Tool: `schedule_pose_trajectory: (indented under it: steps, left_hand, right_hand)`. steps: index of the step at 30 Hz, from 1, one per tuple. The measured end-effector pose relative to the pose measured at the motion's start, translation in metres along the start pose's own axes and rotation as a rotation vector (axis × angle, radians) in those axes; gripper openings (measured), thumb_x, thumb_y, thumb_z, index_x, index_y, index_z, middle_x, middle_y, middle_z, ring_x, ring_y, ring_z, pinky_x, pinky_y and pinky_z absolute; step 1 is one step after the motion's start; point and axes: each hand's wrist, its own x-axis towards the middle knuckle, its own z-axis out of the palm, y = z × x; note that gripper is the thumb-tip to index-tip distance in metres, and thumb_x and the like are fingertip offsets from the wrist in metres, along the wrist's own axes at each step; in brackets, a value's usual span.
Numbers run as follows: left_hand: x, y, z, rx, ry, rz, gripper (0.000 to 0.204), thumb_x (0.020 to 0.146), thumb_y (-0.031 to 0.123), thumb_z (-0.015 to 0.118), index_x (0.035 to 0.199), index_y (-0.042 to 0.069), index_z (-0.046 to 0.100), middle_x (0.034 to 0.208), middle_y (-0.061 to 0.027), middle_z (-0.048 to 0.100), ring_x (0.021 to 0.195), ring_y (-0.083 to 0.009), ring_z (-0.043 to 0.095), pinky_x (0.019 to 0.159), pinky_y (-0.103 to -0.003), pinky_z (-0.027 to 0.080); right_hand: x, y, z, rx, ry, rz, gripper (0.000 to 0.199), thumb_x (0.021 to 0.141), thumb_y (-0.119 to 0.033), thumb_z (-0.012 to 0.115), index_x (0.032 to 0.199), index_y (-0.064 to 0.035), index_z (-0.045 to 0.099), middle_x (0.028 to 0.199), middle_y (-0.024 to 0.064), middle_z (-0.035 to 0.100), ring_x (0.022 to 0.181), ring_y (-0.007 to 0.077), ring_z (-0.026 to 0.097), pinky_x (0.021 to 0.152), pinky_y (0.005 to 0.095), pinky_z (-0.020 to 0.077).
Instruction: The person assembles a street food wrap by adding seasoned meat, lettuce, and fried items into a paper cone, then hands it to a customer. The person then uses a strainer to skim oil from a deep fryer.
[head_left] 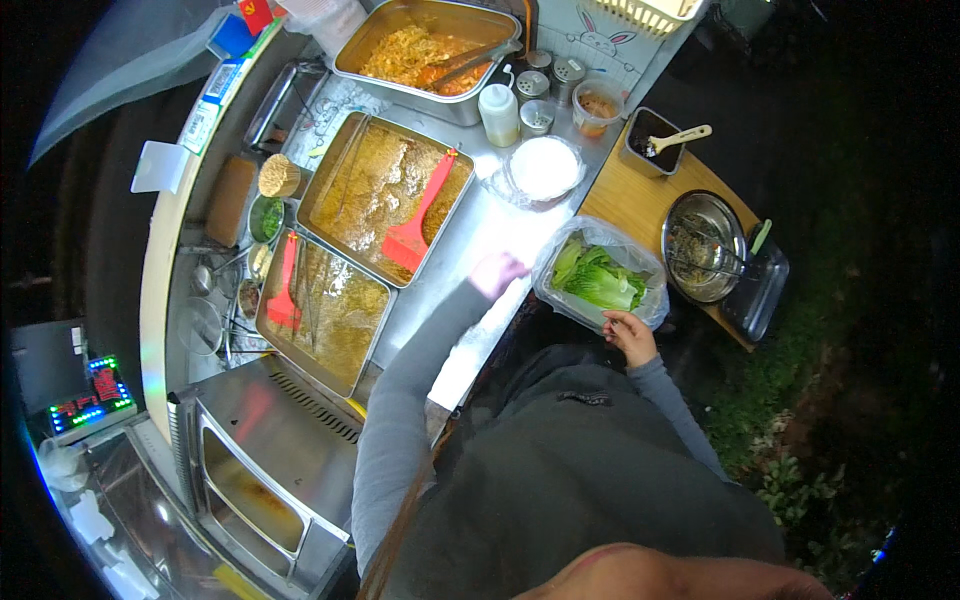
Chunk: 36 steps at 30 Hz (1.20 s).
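Observation:
My left hand (499,274) is over the bright metal counter, smeared by motion and glare, so its fingers do not read clearly. My right hand (630,338) is at the near rim of a tub lined with a clear plastic bag (655,300). Its fingers are pinched together beside the lettuce; whatever lies between them is too small to make out. Green lettuce leaves (600,276) fill the lined tub. Left of my left hand is a tray of brown broth (380,180), with a red brush (410,240) resting across its corner.
A second broth tray (340,325) adjoins the first. Beyond stand a deep pan of noodle-like food (415,52), a squeeze bottle (499,115) and a bagged white stack (544,168). A steel bowl (703,245) rests on the wooden board (620,190). A metal cooker (270,440) stands lower left.

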Motion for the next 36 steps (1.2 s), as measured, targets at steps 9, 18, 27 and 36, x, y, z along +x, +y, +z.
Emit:
schedule_pose_trajectory:
  steps: [9, 18, 27, 36]
  left_hand:
    - [0.029, 0.003, -0.022, 0.238, 0.397, -0.327, 0.019, 0.078, 0.007, 0.062, 0.093, 0.011, 0.072, 0.085, -0.0106, 0.068, 0.077, -0.0292, 0.061, 0.069, -0.039, 0.049]
    - [0.018, 0.007, 0.014, 0.108, 0.203, -0.064, 0.020, 0.074, 0.005, 0.067, 0.091, 0.015, 0.070, 0.078, -0.0058, 0.062, 0.076, -0.0261, 0.058, 0.065, -0.038, 0.047]
    - [-0.135, 0.122, -0.027, -0.041, 0.000, -0.208, 0.012, 0.076, 0.005, 0.063, 0.082, 0.014, 0.070, 0.075, -0.0039, 0.066, 0.075, -0.0257, 0.063, 0.073, -0.038, 0.051]
    - [0.036, -0.001, -0.029, 0.515, 0.460, -0.491, 0.014, 0.078, 0.014, 0.062, 0.090, 0.012, 0.069, 0.084, -0.0084, 0.067, 0.075, -0.0290, 0.061, 0.067, -0.040, 0.050]
  right_hand:
    - [0.005, 0.002, -0.009, 0.116, 0.045, -0.029, 0.025, 0.098, -0.012, 0.049, 0.117, -0.0008, 0.059, 0.092, 0.0053, 0.061, 0.080, 0.0110, 0.058, 0.070, 0.0243, 0.0481]
    - [0.161, -0.063, 0.030, -0.345, 0.103, -0.221, 0.041, 0.090, -0.018, 0.058, 0.125, 0.0012, 0.048, 0.081, 0.0117, 0.064, 0.065, 0.0165, 0.059, 0.061, 0.0288, 0.0478]
    - [0.287, -0.066, 0.031, -0.642, 0.384, -0.178, 0.046, 0.076, -0.027, 0.063, 0.106, 0.0074, 0.059, 0.104, 0.0275, 0.063, 0.094, 0.0406, 0.063, 0.085, 0.0435, 0.0496]
    - [0.154, -0.073, -0.037, -0.373, 0.471, -0.380, 0.033, 0.079, -0.009, 0.056, 0.109, 0.0048, 0.059, 0.094, 0.0125, 0.068, 0.083, 0.0205, 0.064, 0.074, 0.0343, 0.0502]
